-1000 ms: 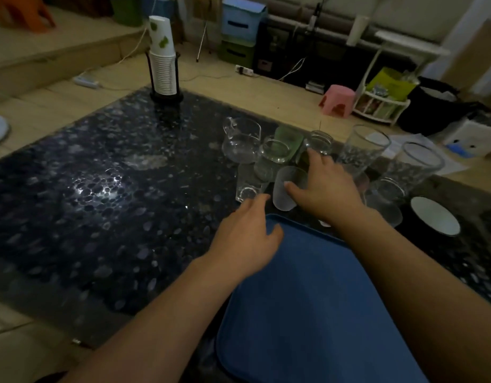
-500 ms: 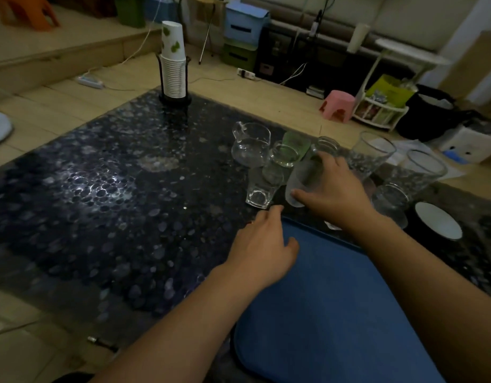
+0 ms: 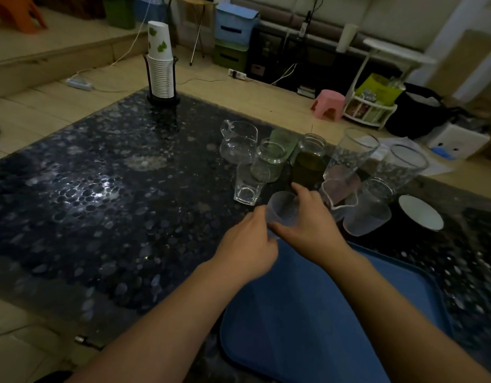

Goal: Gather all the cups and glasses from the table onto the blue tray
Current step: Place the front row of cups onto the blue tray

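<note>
A frosted plastic cup is tilted above the far left corner of the blue tray. My right hand grips its right side and my left hand touches its left side and base. Behind them on the dark pebbled table stand a small clear tumbler, a glass jug, a glass jar, a green cup, a jar with dark liquid, two tall glasses, a pinkish fluted glass and a second frosted cup.
A white-lined bowl sits right of the glasses. A rack of stacked paper cups stands at the table's far left corner. Beyond the table are a pink stool, storage boxes and cables on the floor.
My right hand has lifted the frosted cup out of the cluster and brought it toward the tray's corner. My left hand rose from the tray edge to meet the cup.
</note>
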